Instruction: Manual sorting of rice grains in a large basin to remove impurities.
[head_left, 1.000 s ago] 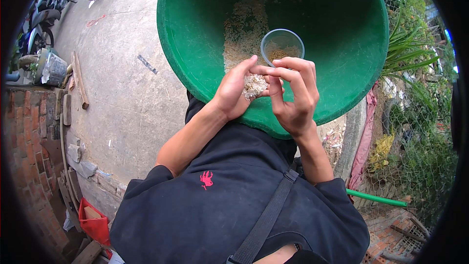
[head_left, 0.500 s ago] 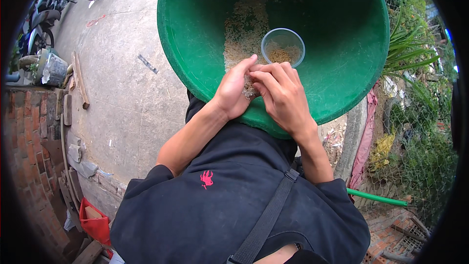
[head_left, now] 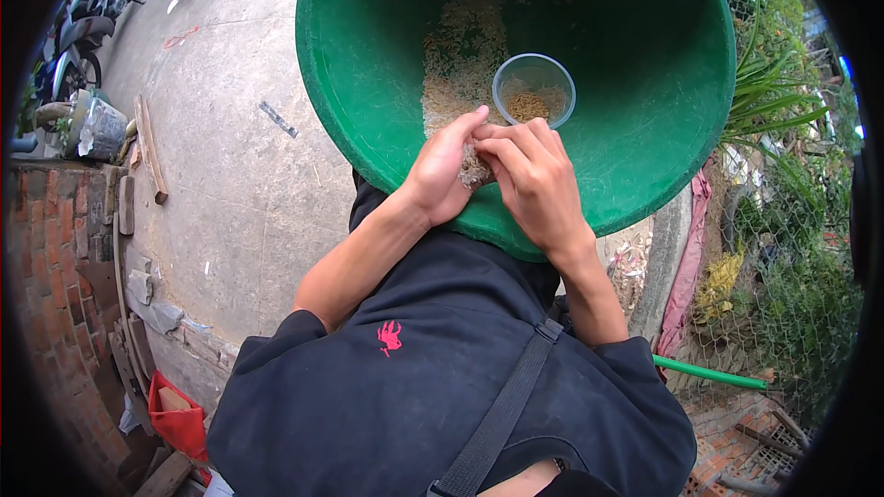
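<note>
A large green plastic basin (head_left: 645,120) rests tilted over my lap. My left hand (head_left: 435,182) is cupped near its front edge, holding a small heap of rice grains (head_left: 473,169) in the palm. Over that heap my right hand (head_left: 539,182) bends down with thumb and fingertips pinched together at the grains; whatever is between them is too small to make out. Beyond my hands, pale rice grains (head_left: 460,60) lie spread across the basin's left side. A clear plastic cup (head_left: 570,90) stands in the basin just past my right fingers, with golden-brown grains (head_left: 528,108) at its bottom.
Concrete ground (head_left: 230,166) stretches to the left, with motorbikes (head_left: 83,37) at the far left. A brick wall (head_left: 64,294) and a red bag (head_left: 178,419) are at lower left. Wire fencing (head_left: 783,248) with plants and a green pole (head_left: 709,371) are on the right.
My right fingers have shifted slightly over the left palm, showing a bit more of the heap. The basin and cup stay where they were.
</note>
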A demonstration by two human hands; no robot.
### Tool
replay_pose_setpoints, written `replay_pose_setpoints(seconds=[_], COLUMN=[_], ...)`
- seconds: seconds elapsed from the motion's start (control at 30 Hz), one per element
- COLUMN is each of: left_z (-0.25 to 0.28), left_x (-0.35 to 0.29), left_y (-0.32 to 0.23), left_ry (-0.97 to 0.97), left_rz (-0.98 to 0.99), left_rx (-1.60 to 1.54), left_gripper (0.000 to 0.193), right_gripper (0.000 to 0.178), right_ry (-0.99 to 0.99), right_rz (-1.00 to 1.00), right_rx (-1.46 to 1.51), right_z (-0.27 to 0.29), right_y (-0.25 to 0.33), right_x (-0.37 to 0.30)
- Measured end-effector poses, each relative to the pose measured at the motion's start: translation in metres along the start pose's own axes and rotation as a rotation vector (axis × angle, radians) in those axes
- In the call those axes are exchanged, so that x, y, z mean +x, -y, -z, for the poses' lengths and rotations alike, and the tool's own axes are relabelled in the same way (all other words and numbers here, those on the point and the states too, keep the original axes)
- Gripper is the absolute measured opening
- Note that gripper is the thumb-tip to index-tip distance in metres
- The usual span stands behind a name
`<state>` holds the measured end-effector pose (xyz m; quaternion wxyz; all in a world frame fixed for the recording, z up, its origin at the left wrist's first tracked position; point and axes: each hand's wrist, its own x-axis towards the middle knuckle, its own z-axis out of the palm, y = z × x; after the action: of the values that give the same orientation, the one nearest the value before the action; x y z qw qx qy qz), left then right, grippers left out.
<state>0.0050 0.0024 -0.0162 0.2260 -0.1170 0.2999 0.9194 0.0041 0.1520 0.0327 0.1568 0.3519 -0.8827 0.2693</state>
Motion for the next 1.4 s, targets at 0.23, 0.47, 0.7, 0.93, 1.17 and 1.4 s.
replay_pose_setpoints(seconds=[0.23,0.47,0.7,0.93,1.17,1.4], left_z=[-0.004,-0.01,-0.01,-0.013,-0.011,-0.014], left_x=[-0.002,-0.003,-0.001,-0.004,-0.006,-0.006], left_y=[-0.002,-0.004,-0.008,-0.01,-0.007,-0.007], left_ry=[0.032,0.054,0.081,0.127,-0.029,-0.02], left_rz=[-0.038,-0.043,0.02,0.036,-0.024,0.002], left_rx=[0.001,-0.006,0.014,0.034,0.01,0.012], left_gripper=[0.034,0.04,0.051,0.05,0.036,0.035], right_gripper=[0.016,0.011,0.008,0.007,0.012,0.009], right_ry=[-0.065,-0.133,-0.281,-0.375,-0.1,-0.04], right_rz=[-0.008,-0.349,-0.312,-0.256,-0.112,-0.084], right_rx=[0.057,0.481,0.427,0.028,0.043,0.018], right_z=[-0.002,0.005,0.014,0.013,0.004,0.001], right_y=[-0.001,0.003,0.007,-0.008,0.0,0.001], right_x=[0.0,-0.002,0.006,0.008,0.002,0.001])
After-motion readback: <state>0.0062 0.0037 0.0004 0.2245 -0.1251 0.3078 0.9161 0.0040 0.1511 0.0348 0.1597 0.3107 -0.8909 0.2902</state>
